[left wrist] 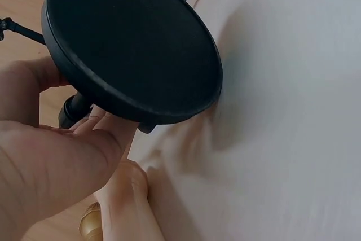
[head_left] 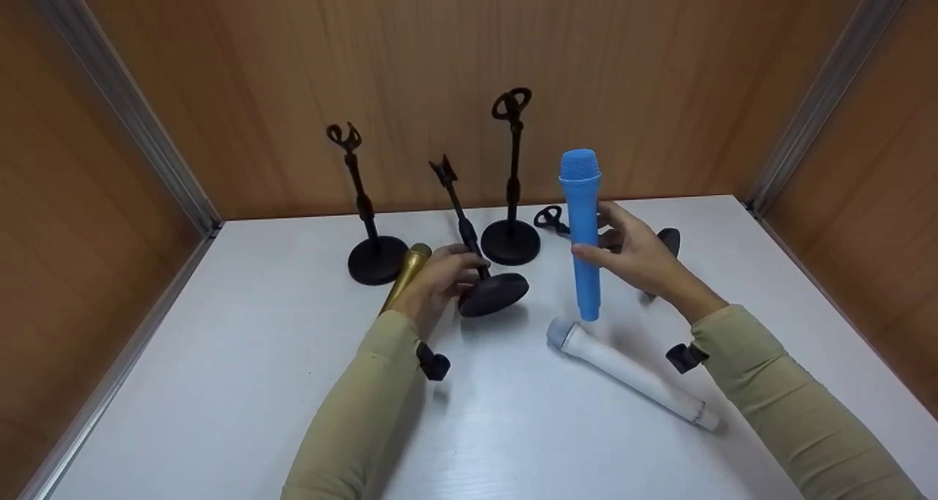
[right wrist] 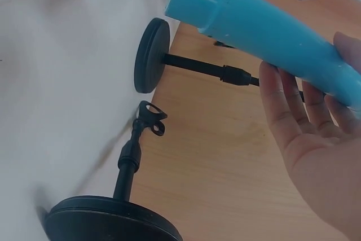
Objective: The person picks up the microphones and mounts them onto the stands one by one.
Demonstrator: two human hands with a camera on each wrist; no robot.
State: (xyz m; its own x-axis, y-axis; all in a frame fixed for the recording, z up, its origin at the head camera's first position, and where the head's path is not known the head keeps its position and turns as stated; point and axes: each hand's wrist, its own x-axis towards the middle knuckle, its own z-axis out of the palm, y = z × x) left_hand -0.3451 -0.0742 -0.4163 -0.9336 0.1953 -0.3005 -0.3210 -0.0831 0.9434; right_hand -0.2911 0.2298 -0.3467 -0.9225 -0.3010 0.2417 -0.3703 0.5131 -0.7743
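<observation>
My left hand (head_left: pixel 443 276) grips the pole of a black microphone stand (head_left: pixel 495 295) low down, just above its round base. The stand is tilted, its clip leaning away to the left; the base's underside fills much of the left wrist view. In my right hand (head_left: pixel 637 254) a blue microphone (head_left: pixel 584 229) is held nearly upright above the table, head up, between thumb and fingers. A gold microphone (head_left: pixel 410 269) lies partly hidden behind my left hand and wrist. Below the blue one, a white microphone (head_left: pixel 630 372) with a greyish head lies slantwise on the table.
Two black stands stand upright at the back, one on the left (head_left: pixel 377 260) and one near the middle (head_left: pixel 511 243). Another stand (right wrist: pixel 113 218) lies on its side behind my right hand. Wooden panels (head_left: pixel 469 82) with metal corner strips enclose the white table (head_left: pixel 242 353).
</observation>
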